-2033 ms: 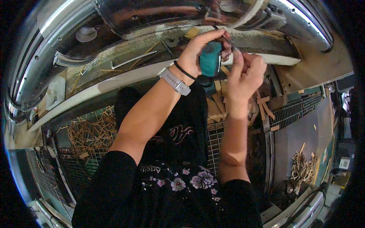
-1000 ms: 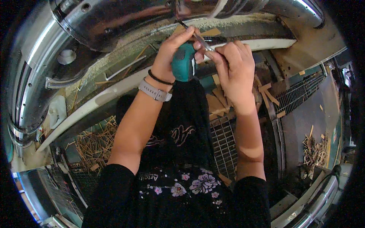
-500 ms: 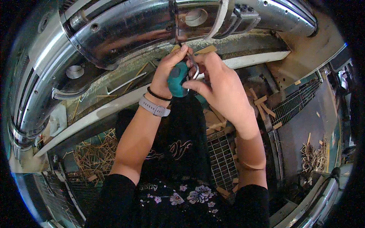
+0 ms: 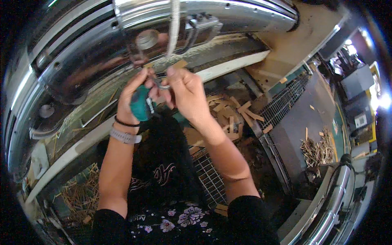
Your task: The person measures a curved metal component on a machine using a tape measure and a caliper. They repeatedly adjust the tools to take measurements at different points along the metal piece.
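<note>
My left hand [image 4: 130, 96] is closed around a rounded teal-and-black tool [image 4: 141, 104], whose exact kind I cannot make out. Close beside it, the fingers of my right hand [image 4: 188, 94] pinch a bent shiny metal bar that looks like a hex key [image 4: 164, 85]. Thumb and fingertips of the left hand also come up against this bar, though motion blur hides the exact contact. Both hands are just in front of a large polished metal cylinder [image 4: 94, 53] with round holes in it.
Below the cylinder runs a pale ledge [image 4: 228, 67], with a thin L-shaped metal rod [image 4: 100, 113] near its left part. Cardboard scraps [image 4: 222, 112] lie around a metal grating [image 4: 209, 175]. Piles of thin strips [image 4: 318, 148] lie at right and lower left. A shiny roller [image 4: 332, 204] stands lower right.
The view has swung right, so the scene sits further left. My right hand has turned, its thumb now higher, and the bent bar lies more level. The teal tool stays in my left hand.
</note>
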Available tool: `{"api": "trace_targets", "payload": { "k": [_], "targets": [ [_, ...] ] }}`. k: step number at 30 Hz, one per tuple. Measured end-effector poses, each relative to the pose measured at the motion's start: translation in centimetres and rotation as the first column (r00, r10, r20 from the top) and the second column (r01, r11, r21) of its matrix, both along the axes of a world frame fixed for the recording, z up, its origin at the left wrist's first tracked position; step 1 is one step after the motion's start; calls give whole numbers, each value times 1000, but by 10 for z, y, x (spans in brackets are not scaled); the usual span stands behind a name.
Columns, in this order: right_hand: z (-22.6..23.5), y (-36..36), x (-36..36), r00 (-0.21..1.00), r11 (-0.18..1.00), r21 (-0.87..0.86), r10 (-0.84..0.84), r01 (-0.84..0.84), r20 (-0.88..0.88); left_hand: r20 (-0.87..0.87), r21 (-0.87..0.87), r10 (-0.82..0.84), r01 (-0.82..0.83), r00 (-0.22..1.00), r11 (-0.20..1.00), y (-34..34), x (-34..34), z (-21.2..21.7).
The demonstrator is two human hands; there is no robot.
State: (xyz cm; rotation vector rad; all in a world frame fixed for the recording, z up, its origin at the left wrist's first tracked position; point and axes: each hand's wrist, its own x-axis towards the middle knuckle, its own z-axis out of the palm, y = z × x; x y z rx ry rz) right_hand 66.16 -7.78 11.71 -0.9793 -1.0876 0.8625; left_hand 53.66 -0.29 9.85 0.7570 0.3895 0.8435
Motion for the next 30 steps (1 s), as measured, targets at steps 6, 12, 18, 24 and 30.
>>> {"api": "trace_targets", "payload": {
  "k": [6, 12, 18, 24, 30],
  "targets": [
    [-5, -17, -7, 799, 981, 192, -147, 40, 583, 17, 25, -29, 28, 999, 999, 13, -6, -8],
    [37, -9, 12, 270, 835, 511, -454, -203, 849, 39, -78, 59, -56, 997, 995, -5, -2, 17],
    [34, 8, 8, 16, 793, 603, -604, -87, 797, 31, -28, 139, -138, 990, 990, -3, 0, 3],
    [-4, -6, -8, 981, 988, -42, 144, -151, -133, 34, -51, -37, 39, 999, 998, 3, -5, 1],
    [-2, -14, -16, 894, 969, 242, -155, 55, 420, 34, -10, 3, -2, 999, 1000, 7, -7, -3]
  ]
}}
